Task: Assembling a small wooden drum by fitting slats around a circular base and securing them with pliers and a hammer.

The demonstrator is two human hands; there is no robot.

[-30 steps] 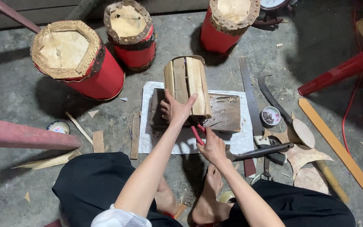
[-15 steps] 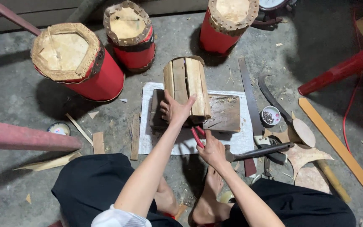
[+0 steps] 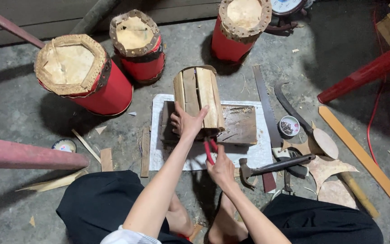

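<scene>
A small barrel of pale wooden staves [image 3: 198, 98] lies on its side on a dark wooden board [image 3: 240, 124], which rests on a white sheet [image 3: 258, 153]. My left hand [image 3: 185, 122] presses on the barrel's near end, fingers spread over the staves. My right hand [image 3: 220, 167] is closed around red-handled pliers [image 3: 209, 150], whose jaws point toward the barrel's near rim just below my left hand.
Three red drums with hide tops [image 3: 80, 74] [image 3: 137, 45] [image 3: 242, 25] stand behind. A hammer [image 3: 274, 166], saw blade [image 3: 262, 101], curved knife [image 3: 294, 110], small tin [image 3: 289, 126] and hide scraps [image 3: 328, 169] lie to the right. A red pole [image 3: 23, 153] crosses at left.
My right hand with the pliers has shifted slightly lower and nearer to me. My left hand stays on the barrel.
</scene>
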